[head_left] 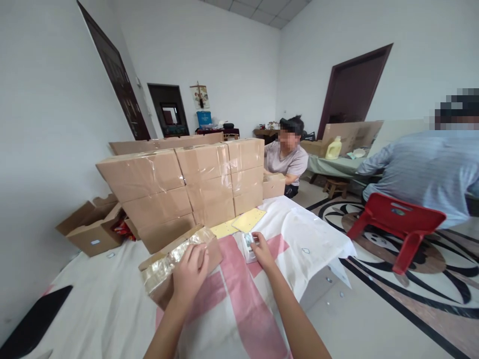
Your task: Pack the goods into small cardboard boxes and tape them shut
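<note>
Pink-and-white cloth (239, 289) covers the surface. Left hand (190, 267) lies on the taped carton (162, 264), fingers loosely bent, unclenched, probably steadying it. Right of carton, right hand (262, 248) pinches a small white pack (248, 254), likely for control. Stacked cartons (209, 187) behind carton.

The stacked cartons (207, 182) were matt cardboard banded with glossy clear tape (152, 172); the nearer cardboard box (214, 252) wore a wrinkled, shiny strip (160, 269). The small white item (249, 253) looked smooth. The cloth (310, 234) was creased and matt, the yellow sheets (250, 219) paper-like. The red chair (406, 210) was smooth plastic, the stool (336, 186) wooden, the floor (355, 324) polished
</note>
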{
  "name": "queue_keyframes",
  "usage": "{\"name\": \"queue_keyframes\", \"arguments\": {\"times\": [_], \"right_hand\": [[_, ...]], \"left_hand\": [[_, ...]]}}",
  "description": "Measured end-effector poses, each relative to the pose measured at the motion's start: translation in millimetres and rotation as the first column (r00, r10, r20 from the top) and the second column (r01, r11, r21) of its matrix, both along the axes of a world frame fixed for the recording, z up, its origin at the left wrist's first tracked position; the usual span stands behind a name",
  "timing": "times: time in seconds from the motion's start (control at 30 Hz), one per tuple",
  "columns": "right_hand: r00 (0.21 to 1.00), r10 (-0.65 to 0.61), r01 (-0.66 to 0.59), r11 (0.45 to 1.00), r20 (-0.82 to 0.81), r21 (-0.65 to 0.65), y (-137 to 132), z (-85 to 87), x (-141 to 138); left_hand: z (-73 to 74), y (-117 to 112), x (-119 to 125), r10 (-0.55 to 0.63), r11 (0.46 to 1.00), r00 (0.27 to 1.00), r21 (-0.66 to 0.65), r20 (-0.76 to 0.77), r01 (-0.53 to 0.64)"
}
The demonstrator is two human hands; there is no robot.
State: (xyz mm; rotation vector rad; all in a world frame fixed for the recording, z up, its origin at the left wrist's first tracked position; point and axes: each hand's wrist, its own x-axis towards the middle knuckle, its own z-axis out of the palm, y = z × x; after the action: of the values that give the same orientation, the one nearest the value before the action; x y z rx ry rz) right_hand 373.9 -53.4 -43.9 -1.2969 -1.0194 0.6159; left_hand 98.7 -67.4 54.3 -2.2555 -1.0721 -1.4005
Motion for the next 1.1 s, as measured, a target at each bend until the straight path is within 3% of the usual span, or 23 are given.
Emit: {"name": "queue_keyframes", "arguments": {"times": [0.23,0.4,0.53,0.63,0.7,0.73,0.83,0.97,1.1], "right_hand": [[1.000,0.012,-0.012,1.000,0.020,0.026,1.3,-2.1,0.6],[0.999,-0.005,0.005,1.000,0.038,0.014,2.1,-5.4,2.4],[0.999,-0.017,0.017,1.000,0.044,0.003,2.2,-7.9,2.8],[0.999,-0.006,0.005,1.000,0.041,0.001,3.1,-8.8,2.8],[0.999,-0.001,0.001,1.000,0.041,0.005,3.8,-9.2,2.6],[0.999,-0.003,0.002,1.000,0.040,0.006,3.8,-9.4,2.3],[0.999,-0.019,0.019,1.000,0.040,0.008,2.8,-9.8,0.7],[0.997,-0.051,0.050,0.999,0.061,0.018,3.3,-10.7,0.5],[0.996,-0.075,0.074,0.997,0.051,0.010,4.0,-12.0,4.6]], "left_hand": [[-0.8,-1.4,-24.9,0.009,0.999,0.990,-0.042,0.142,-0.004],[-14.1,-7.8,-43.2,0.019,0.996,0.976,-0.088,0.215,0.000],[-23.2,-8.6,-62.6,-0.051,0.999,0.987,0.012,0.151,0.050],[-24.9,-13.2,-60.4,-0.142,0.979,0.988,0.156,0.062,0.131],[-28.0,-19.9,-41.0,-0.239,0.956,0.971,0.178,0.019,0.232],[-30.8,-23.7,-25.5,-0.278,0.954,0.960,0.122,0.023,0.273],[-42.0,-32.3,35.4,-0.287,0.920,0.955,-0.256,0.082,0.298],[-53.3,-28.6,108.4,-0.275,0.773,0.959,-0.575,0.073,0.266],[-58.3,-13.1,137.6,-0.256,0.588,0.941,-0.737,0.220,0.332]]}}
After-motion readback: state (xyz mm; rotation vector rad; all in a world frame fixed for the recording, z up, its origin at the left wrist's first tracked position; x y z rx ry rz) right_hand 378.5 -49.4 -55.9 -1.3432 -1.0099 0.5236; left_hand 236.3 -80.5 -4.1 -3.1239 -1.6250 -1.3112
